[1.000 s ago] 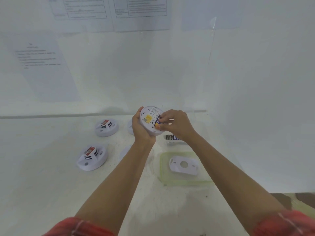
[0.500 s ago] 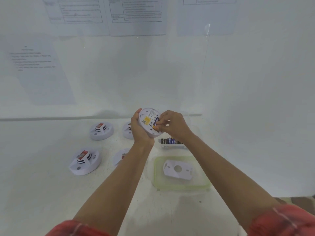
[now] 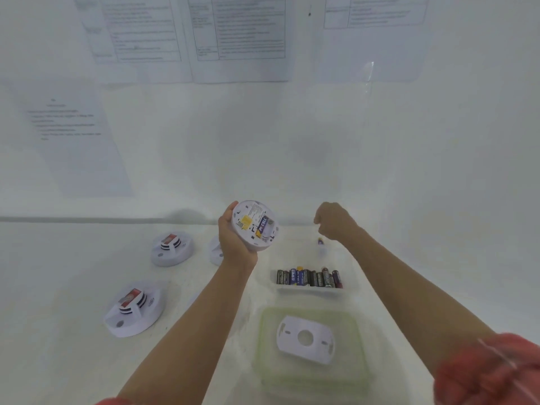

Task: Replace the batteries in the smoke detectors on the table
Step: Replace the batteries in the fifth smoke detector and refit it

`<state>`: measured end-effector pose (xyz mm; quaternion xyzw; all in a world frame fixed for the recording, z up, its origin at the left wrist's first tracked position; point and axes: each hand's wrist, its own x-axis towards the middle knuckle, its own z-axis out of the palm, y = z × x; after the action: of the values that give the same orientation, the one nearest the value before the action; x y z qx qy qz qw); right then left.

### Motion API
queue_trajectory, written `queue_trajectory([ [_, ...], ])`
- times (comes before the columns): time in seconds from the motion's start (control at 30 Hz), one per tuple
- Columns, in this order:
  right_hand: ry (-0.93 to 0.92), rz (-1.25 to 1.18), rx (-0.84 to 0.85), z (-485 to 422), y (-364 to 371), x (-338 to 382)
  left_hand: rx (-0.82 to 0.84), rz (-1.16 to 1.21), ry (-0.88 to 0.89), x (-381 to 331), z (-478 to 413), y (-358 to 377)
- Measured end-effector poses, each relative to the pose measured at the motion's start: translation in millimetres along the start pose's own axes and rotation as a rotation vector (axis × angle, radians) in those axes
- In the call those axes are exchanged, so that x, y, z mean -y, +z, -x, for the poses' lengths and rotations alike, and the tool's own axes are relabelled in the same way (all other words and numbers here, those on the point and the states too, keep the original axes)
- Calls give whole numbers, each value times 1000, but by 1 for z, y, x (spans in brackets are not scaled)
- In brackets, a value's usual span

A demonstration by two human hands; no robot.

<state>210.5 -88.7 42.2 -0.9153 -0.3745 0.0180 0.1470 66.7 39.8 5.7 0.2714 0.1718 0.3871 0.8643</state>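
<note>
My right hand [image 3: 333, 220] has left the smoke detector [image 3: 254, 225] (one battery [image 3: 262, 227] remains seated), fingers curled, contents indeterminate; my left hand [image 3: 233, 238] grips the detector.

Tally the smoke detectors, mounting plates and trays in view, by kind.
Smoke detectors: 4, one held, three on the table
Mounting plates: 1
Trays: 2, battery tray, green tray
Total: 7

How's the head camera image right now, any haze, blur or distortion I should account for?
Head view: a milky haze washes out contrast, so the table blends into the walls; wide-angle lens bends the wall papers; the right hand is motion-blurred, the label on the detector in the left hand is partly readable; shadows are soft.
</note>
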Motion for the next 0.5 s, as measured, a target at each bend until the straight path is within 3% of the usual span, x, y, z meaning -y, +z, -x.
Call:
queue_trajectory([
  [0.23, -158, 503, 262, -28, 26, 5, -36, 3, 4, 12, -22, 4],
  [0.5, -226, 578, 321, -41, 33, 6, -62, 7, 16, 18, -30, 5],
])
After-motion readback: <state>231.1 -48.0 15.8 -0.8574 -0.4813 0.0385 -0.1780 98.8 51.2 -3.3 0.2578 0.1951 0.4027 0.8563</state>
